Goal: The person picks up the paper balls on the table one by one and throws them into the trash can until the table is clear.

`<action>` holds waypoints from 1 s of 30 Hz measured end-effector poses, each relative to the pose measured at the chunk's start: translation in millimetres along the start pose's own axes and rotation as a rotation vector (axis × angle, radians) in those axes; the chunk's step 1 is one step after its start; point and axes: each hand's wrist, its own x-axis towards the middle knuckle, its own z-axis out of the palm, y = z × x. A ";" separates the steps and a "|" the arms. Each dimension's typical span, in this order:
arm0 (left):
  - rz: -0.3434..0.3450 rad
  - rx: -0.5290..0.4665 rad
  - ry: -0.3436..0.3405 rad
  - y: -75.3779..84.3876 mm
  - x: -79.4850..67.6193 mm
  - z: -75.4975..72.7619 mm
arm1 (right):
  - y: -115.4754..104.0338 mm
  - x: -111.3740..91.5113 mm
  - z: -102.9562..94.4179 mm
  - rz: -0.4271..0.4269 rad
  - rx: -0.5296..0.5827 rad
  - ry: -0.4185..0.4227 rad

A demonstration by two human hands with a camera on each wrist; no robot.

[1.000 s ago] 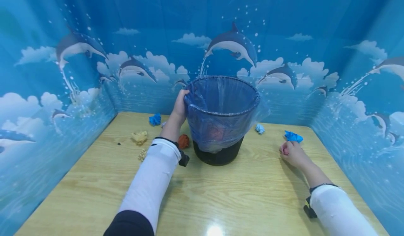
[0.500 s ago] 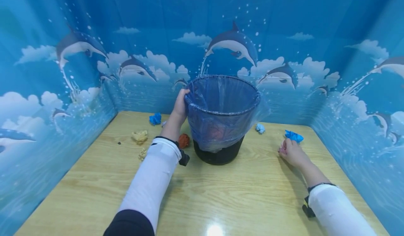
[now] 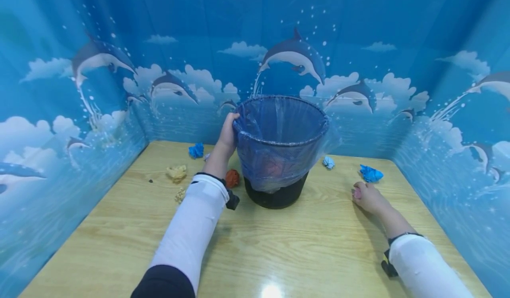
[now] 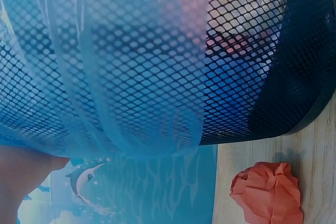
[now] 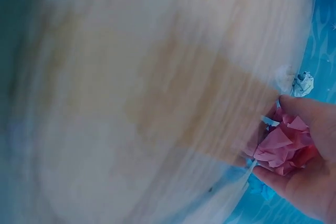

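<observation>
A black mesh wastebasket (image 3: 275,199), lined with a translucent blue plastic bag (image 3: 264,169), stands upright mid-table. My left hand (image 3: 227,136) grips the left side of its rim, thumb over the edge. Through the mesh in the left wrist view, coloured crumpled paper shows inside. On the right of the table my right hand (image 3: 372,199) holds a pink crumpled paper ball (image 5: 286,145) between thumb and fingers, low over the wood. A bright blue crumpled paper (image 3: 371,173) lies just beyond that hand.
A pale blue paper ball (image 3: 328,162) lies right of the wastebasket. To the left are an orange-red ball (image 3: 232,178), a yellow one (image 3: 176,173), a beige one (image 3: 180,195) and a blue one (image 3: 196,150). A dolphin-print curtain (image 3: 191,36) encloses the wooden table (image 3: 303,245).
My right hand has drawn slightly back from the bright blue paper, and its fingers have gathered round the pink paper ball. The left hand and the wastebasket stay put.
</observation>
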 end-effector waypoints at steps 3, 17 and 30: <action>0.006 -0.001 0.004 0.6 -0.3 0.6 | 1.7 0.6 0.1 -0.005 -0.008 -0.009; -0.010 0.006 -0.001 0.0 -1.6 0.4 | 2.0 0.4 -4.9 -0.127 0.002 0.029; 0.001 0.007 -0.003 -0.7 -0.3 0.4 | 2.9 5.7 -18.2 -0.115 0.058 0.050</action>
